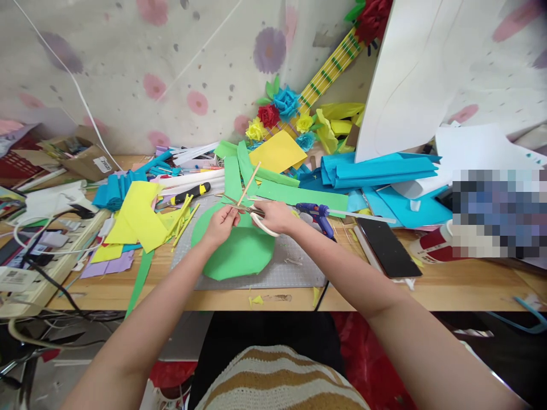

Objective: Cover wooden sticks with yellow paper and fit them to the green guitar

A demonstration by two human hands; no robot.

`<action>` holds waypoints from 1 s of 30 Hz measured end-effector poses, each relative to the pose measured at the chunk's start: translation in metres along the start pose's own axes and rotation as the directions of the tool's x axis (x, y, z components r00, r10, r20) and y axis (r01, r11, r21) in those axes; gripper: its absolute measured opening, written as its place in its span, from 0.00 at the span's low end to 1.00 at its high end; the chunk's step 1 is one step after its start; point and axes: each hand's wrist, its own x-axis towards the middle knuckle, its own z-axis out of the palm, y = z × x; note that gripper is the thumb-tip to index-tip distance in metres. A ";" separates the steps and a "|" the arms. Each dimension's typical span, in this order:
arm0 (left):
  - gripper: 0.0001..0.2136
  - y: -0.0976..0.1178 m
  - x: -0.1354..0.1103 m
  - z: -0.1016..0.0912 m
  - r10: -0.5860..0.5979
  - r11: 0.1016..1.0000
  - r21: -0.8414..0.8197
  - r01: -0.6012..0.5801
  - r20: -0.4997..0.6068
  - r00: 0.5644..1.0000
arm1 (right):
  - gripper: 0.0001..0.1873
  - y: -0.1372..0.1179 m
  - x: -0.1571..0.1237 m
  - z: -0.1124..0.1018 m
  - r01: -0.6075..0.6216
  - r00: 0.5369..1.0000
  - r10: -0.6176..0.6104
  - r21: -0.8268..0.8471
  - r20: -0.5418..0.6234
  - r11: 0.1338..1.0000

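Note:
My left hand (221, 224) pinches a thin wooden stick (249, 183) that slants up and to the right. In my right hand (273, 216) is a pair of scissors (265, 226) with pale handles. Their blades point left and meet the stick close to my left fingertips; whether they are cutting into it I cannot tell. Below both hands a rounded green paper shape (238, 259) lies on a grey cutting mat (307, 274). Green paper strips (303, 197) spread out behind it.
Right of my hands lie a blue glue gun (317, 214), a black phone (388, 246) and a paper cup (433, 242). A yellow-black cutter (190, 193) and yellow paper (139, 216) sit left. Behind stand a paper guitar (329, 77) and a white board (405, 80).

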 end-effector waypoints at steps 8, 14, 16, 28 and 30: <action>0.11 0.008 -0.002 -0.008 0.005 1.000 0.002 -0.005 0.024 1.000 | 0.17 -0.004 -0.002 0.001 -0.021 0.999 0.021 -0.013 -0.027 1.000; 0.12 0.005 -0.001 -0.004 0.059 0.990 0.131 -0.048 -0.075 0.995 | 0.18 0.000 -0.002 0.003 -0.049 0.999 0.048 -0.060 -0.022 0.997; 0.11 0.002 -0.001 -0.001 0.068 0.988 0.145 -0.049 -0.125 0.990 | 0.18 0.001 -0.002 0.003 -0.077 0.997 0.077 -0.067 -0.005 0.995; 0.14 0.010 -0.007 -0.003 0.077 0.984 0.165 -0.070 -0.034 0.996 | 0.14 0.003 -0.005 0.006 0.023 0.999 -0.023 -0.002 -0.048 1.000; 0.14 0.012 -0.007 -0.003 0.081 0.982 0.173 -0.072 -0.042 0.996 | 0.14 0.002 -0.004 0.006 0.020 0.999 -0.020 -0.001 -0.035 1.000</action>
